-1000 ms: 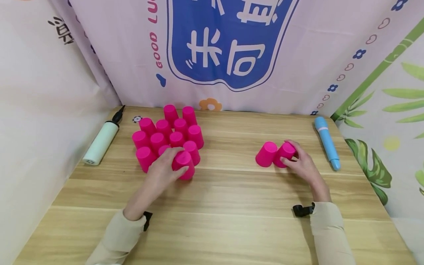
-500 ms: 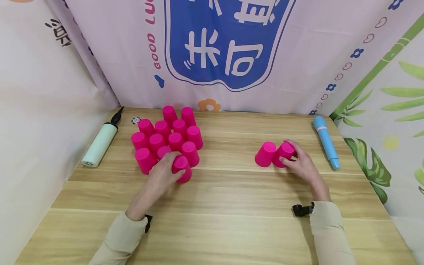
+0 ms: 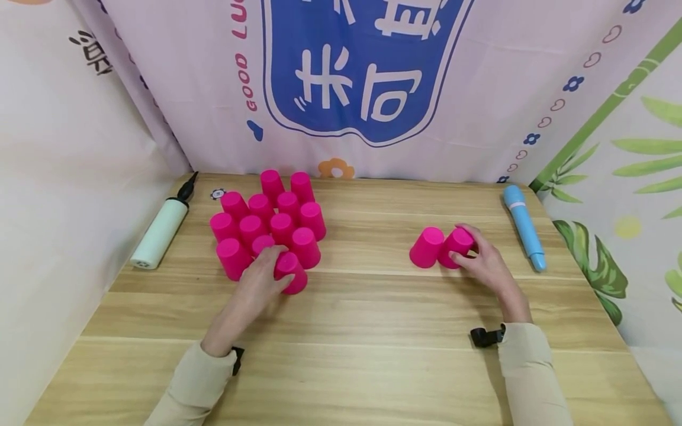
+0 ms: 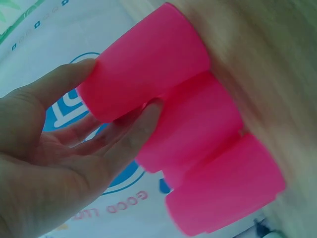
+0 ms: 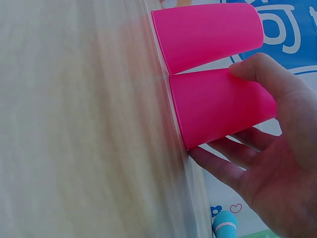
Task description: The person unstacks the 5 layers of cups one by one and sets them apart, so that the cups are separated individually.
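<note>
My left hand (image 3: pixel 259 279) grips a pink cup (image 3: pixel 292 274) at the near right of a cluster of upside-down pink cups (image 3: pixel 253 229). In the left wrist view the thumb lies on one side of that cup (image 4: pixel 148 59), and the fingers reach between it and its neighbour (image 4: pixel 198 119). On the right, my right hand (image 3: pixel 485 258) holds another upside-down pink cup (image 3: pixel 456 248) standing on the table. A second cup (image 3: pixel 427 247) stands just left of it; their rims meet or nearly meet in the right wrist view. The left hand hides part of a cluster cup.
A pale green hand pump (image 3: pixel 161 232) with a black nozzle lies at the left edge of the wooden table (image 3: pixel 367 355). A blue microphone-shaped object (image 3: pixel 524 228) lies at the right. Printed cloth (image 3: pixel 479 106) hangs behind the table.
My left hand has drawn its cup slightly left and nearer, against the cluster. The right hand stays on its cup without visible movement. The head view has shifted slightly.
</note>
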Tool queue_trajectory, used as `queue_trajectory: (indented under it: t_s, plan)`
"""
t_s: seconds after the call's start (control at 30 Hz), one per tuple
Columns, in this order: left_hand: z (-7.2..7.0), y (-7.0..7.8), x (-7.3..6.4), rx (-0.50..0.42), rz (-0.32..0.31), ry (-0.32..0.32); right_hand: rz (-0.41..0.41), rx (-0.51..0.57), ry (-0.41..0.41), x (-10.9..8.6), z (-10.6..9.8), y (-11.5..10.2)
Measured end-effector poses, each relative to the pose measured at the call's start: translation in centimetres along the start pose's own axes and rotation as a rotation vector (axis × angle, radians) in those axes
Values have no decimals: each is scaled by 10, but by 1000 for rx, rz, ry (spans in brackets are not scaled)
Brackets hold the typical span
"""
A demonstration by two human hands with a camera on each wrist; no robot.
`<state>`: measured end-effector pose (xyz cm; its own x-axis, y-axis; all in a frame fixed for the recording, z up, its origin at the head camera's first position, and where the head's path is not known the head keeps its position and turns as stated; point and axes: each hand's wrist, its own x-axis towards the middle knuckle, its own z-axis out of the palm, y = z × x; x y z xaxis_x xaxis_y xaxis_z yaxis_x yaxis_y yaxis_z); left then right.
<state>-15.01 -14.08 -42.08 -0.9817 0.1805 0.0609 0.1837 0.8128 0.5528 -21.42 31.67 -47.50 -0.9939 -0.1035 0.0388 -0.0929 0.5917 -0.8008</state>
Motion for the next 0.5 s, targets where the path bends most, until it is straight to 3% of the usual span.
queue_trajectory:
  t_s: [0.1, 0.17, 0.3, 0.4, 0.5]
  plan:
    - [-6, 5, -9, 62, 37, 47, -4, 2, -6, 1, 1, -2]
    - [-13, 12, -16, 103, 87, 125, -8, 3, -12, 2, 2, -4]
    - [-24, 38, -21, 95, 213, 241, -8, -4, -12, 3, 1, -4]
    - [-16, 61, -10, 28, 325, 216, -10, -8, -4, 1, -1, -3]
    - [8, 82, 12, -50, 418, 118, -19, -8, 2, 0, 0, -1]
